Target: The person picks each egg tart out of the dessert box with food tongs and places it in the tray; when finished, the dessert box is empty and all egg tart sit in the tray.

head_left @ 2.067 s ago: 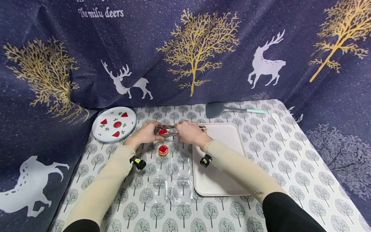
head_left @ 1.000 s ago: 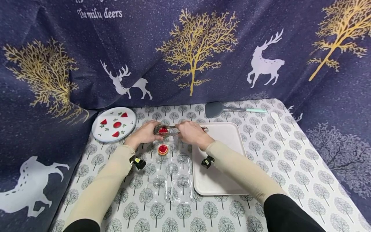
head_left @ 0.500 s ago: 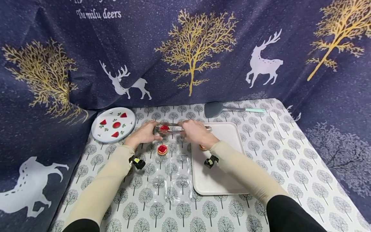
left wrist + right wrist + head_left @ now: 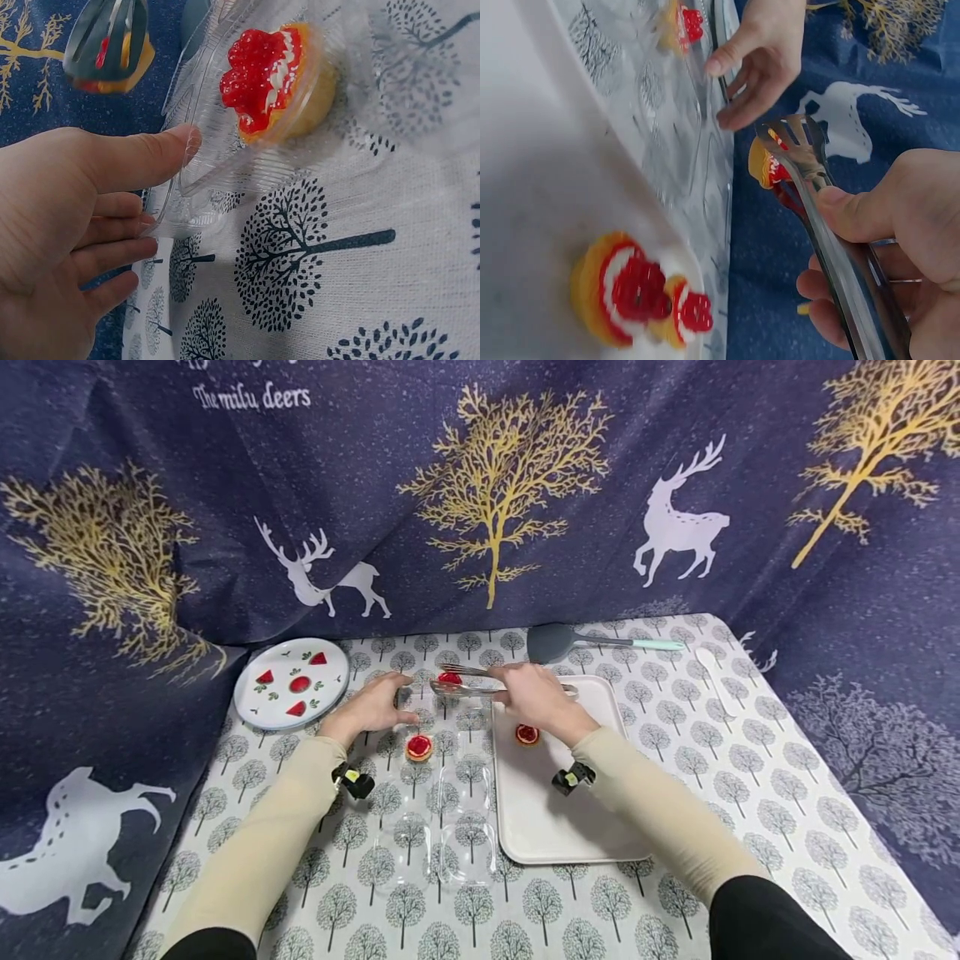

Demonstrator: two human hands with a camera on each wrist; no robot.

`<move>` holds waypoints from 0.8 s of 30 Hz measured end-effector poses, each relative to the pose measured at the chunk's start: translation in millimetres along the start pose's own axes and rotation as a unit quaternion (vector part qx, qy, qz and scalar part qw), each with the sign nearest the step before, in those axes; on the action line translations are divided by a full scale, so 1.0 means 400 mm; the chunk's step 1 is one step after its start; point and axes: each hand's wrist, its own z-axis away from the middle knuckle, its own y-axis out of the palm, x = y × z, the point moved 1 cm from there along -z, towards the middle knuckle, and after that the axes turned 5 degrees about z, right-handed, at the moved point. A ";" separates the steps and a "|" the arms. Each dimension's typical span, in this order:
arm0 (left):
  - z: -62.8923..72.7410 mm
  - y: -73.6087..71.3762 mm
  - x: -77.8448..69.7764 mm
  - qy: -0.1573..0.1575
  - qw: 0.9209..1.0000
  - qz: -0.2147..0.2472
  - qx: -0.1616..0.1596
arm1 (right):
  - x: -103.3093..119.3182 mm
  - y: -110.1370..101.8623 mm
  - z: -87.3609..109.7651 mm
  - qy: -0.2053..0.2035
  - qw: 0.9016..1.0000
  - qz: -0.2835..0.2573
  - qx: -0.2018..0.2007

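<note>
My right hand (image 4: pixel 536 697) grips metal tongs (image 4: pixel 836 251), which clasp a small red-topped tart (image 4: pixel 760 163) above the table. My left hand (image 4: pixel 369 706) stays at the far left corner of a clear plastic container (image 4: pixel 438 827). Its thumb and fingers are spread at the rim and look relaxed; firm contact cannot be made out. One tart (image 4: pixel 259 82) sits in a compartment of the container. On the white tray (image 4: pixel 570 827) stands another tart (image 4: pixel 527 735); a second tray tart (image 4: pixel 692 311) shows in the right wrist view, behind the first.
At the back left lies a round plate (image 4: pixel 322 685) with a watermelon pattern. A grey spatula (image 4: pixel 551 643) with a mint handle lies along the back. A white spoon-like utensil (image 4: pixel 716 681) lies at the right. A dark deer-print cloth (image 4: pixel 442 485) hangs behind the table.
My right hand has moved right and slightly back, carrying the tart in the tongs away from my left hand. The tray tart has come into sight. My left hand has hardly moved.
</note>
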 end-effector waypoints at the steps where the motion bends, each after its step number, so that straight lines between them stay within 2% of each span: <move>1: 0.000 0.000 0.000 -0.002 1.000 -0.001 0.001 | -0.007 -0.002 0.006 0.003 1.000 0.005 -0.005; 5: 0.000 0.000 -0.001 -0.010 1.000 -0.004 0.001 | -0.038 -0.010 0.033 0.017 1.000 0.011 -0.020; 19: 0.005 -0.005 -0.011 0.001 1.000 -0.005 -0.001 | -0.133 -0.026 0.114 0.045 0.998 -0.002 -0.048; 24: 0.004 -0.004 -0.009 0.004 1.000 -0.006 -0.002 | -0.158 -0.029 0.138 0.054 0.997 -0.009 -0.045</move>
